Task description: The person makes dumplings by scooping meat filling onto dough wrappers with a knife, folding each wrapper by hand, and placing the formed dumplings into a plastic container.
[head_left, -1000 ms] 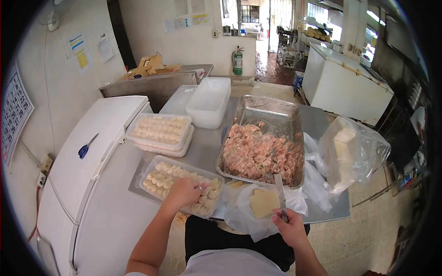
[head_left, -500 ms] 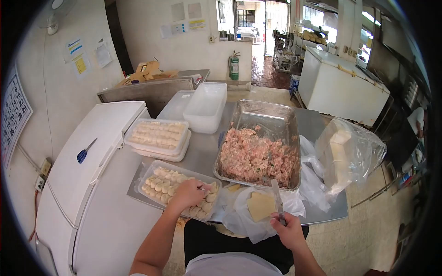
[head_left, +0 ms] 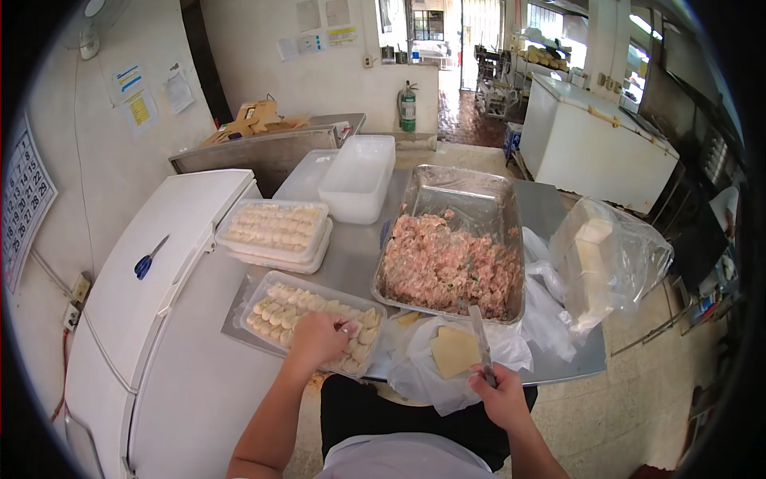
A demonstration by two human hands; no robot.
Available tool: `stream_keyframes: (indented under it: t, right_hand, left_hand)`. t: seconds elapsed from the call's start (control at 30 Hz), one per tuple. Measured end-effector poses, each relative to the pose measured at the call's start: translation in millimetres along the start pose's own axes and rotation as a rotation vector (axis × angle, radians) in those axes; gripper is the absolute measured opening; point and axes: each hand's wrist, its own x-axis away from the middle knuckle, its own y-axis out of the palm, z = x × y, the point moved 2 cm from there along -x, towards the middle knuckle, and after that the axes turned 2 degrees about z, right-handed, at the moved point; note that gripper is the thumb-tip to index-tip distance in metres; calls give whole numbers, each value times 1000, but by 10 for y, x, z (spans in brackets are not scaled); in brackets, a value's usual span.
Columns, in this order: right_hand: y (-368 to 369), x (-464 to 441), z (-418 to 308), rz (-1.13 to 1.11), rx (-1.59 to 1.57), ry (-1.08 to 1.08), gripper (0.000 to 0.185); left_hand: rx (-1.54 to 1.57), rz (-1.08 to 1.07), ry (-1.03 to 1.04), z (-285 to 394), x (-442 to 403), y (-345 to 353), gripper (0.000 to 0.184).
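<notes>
My left hand is over a clear plastic tray of folded dumplings, its fingers curled and pinched together among the pieces at the tray's right part. Whatever is between those fingertips is hidden. In my right hand is a flat-bladed metal knife, blade pointing up and away from me. Just left of the blade, a small stack of square yellowish dough wrappers lies on a white plastic bag. Beyond it stands a large metal pan holding pink minced meat filling.
Filled, stacked containers stand behind the tray, with a tall white plastic tub farther back. A clear bag with wrapper blocks is at the right table edge. Blue scissors lie on the white freezer at left.
My left hand has shifted slightly left and down over the dumpling tray, fingers still pinched. The right hand keeps the knife in nearly the same place. The view tilts slightly.
</notes>
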Motion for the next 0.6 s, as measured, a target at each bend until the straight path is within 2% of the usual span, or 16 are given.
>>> stream_keyframes:
  t: [0.13,0.23,0.33,0.47,0.6]
  right_hand:
    - [-33,19,-13,14,9,19,21]
    - [-99,28,-37,46,53,29,20]
    - [-156,7,-22,82,66,-8,20]
    - [-187,-20,-61,121,47,-5,20]
    - [-200,-14,-10,99,22,-18,22]
  left_hand:
    - [133,104,31,-172,-91,9,21]
    - [183,270,76,-100,-86,-155,20]
    - [493,214,210,240,118,22,22]
    - [419,-12,532,948,451,551,25]
    - [243,-69,640,1261,433,1147,23]
